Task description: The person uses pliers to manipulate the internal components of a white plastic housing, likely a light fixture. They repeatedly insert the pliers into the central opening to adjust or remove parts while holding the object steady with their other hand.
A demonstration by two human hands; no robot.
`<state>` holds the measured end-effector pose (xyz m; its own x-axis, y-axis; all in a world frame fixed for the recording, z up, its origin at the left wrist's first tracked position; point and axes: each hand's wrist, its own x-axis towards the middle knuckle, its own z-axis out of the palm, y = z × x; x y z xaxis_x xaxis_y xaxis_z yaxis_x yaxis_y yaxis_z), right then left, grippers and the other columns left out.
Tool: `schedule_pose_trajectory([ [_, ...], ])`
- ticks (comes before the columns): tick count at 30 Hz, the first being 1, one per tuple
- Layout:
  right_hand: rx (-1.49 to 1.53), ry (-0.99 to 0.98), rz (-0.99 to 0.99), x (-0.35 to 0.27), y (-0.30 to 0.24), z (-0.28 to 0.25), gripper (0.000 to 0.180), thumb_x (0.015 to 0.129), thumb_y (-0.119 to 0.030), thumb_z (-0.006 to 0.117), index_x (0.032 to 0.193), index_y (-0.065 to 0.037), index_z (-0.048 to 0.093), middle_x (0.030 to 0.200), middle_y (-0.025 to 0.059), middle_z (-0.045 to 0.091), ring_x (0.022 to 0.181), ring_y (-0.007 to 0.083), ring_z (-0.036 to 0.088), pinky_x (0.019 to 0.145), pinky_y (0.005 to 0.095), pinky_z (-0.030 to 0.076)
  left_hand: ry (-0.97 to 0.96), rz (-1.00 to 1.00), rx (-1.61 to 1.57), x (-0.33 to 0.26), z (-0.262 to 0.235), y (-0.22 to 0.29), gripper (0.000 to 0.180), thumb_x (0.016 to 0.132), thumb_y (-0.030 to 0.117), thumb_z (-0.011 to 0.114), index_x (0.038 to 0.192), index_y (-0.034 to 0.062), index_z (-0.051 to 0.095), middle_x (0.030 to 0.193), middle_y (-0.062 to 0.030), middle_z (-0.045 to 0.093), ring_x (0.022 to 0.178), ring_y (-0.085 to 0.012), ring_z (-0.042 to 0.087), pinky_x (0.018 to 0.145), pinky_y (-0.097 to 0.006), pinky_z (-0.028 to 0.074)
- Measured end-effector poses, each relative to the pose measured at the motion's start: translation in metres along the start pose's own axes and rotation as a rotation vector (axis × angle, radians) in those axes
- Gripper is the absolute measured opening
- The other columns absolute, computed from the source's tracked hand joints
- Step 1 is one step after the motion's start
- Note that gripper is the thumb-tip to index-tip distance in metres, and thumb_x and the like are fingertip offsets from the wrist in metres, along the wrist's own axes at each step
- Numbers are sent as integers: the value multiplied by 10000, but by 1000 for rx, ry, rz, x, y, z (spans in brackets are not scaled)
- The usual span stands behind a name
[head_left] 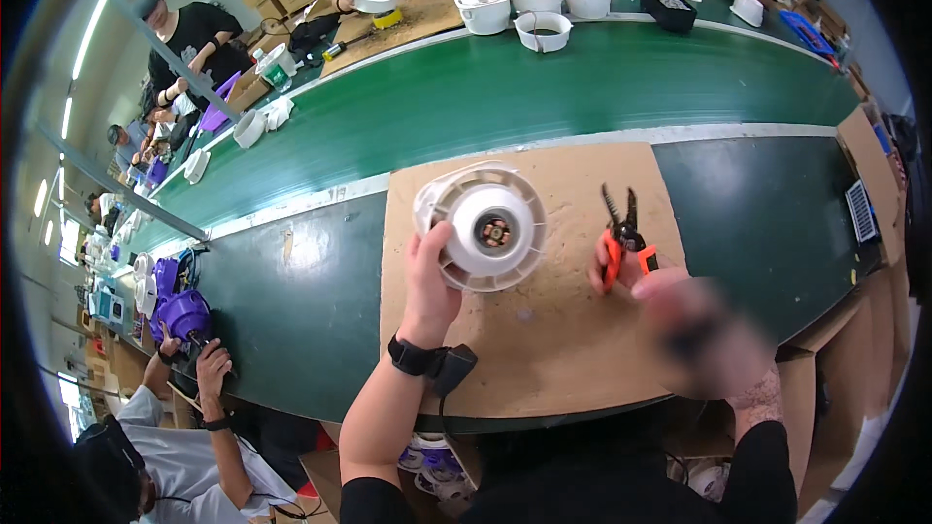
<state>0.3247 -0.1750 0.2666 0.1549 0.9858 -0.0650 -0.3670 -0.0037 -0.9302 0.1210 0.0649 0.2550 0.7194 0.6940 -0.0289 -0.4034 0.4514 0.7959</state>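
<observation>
On cardboard mat [544,349] | left hand [427,281] grips white round housing [482,225] | right hand [631,277] clasps orange-handled pliers [621,233]

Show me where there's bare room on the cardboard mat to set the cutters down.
Free: the mat near edge, below the white housing and between the forearms; also its far right corner, beyond the cutters. Crowded: the middle, where the left hand grips the housing and the right hand holds the cutters.

Bright, even light comes from ceiling strip lamps [83,39] at far left. Shadows are soft. Fisheye distortion bends edges toward a dark rim; a blurred patch sits near right.
</observation>
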Motion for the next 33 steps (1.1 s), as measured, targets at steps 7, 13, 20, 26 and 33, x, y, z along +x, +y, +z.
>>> schedule_pose_trajectory([
  [7, 170, -372, 285, -9, 13, 2, 451, 780, -272, 756, 1135, -80, 554, 972, -20, 545, 913, 102, 508, 854, 260, 398, 148, 238, 265, -3, 11, -10, 462, 953, 174, 615, 1372, -6, 544, 1279, -124, 644, 1148, -228, 657, 980, -378, 551],
  [13, 24, -287, 429, -19, 6, 13, 351, 855, -353, 745, 1042, -110, 575, 892, -21, 536, 845, 79, 502, 733, 252, 392, 142, 414, 524, -22, 19, -30, 549, 897, 171, 583, 1416, 5, 513, 1315, -145, 601, 1200, -266, 626, 994, -421, 554],
  [20, 23, -299, 419, -26, 5, 4, 359, 874, -435, 711, 985, -119, 579, 831, -33, 480, 729, 74, 438, 635, 245, 337, 155, 483, 462, -23, 43, -40, 594, 790, 149, 711, 1326, -60, 566, 1234, -123, 632, 1113, -217, 631, 963, -389, 533],
  [26, -42, -301, 477, -24, 2, 1, 410, 863, -491, 703, 1008, -124, 589, 837, -33, 482, 753, 75, 456, 644, 244, 334, 16, 525, 635, -20, 10, -37, 685, 855, 211, 734, 1441, -40, 481, 1354, -174, 594, 1219, -299, 624, 1027, -463, 543],
  [33, -73, -307, 475, -27, -7, 2, 445, 853, -504, 699, 1045, -115, 599, 884, -3, 499, 832, 118, 478, 701, 300, 373, 75, 673, 801, -23, 28, -34, 682, 804, 366, 811, 1245, -107, 593, 1133, -132, 678, 1028, -222, 653, 912, -383, 527],
])
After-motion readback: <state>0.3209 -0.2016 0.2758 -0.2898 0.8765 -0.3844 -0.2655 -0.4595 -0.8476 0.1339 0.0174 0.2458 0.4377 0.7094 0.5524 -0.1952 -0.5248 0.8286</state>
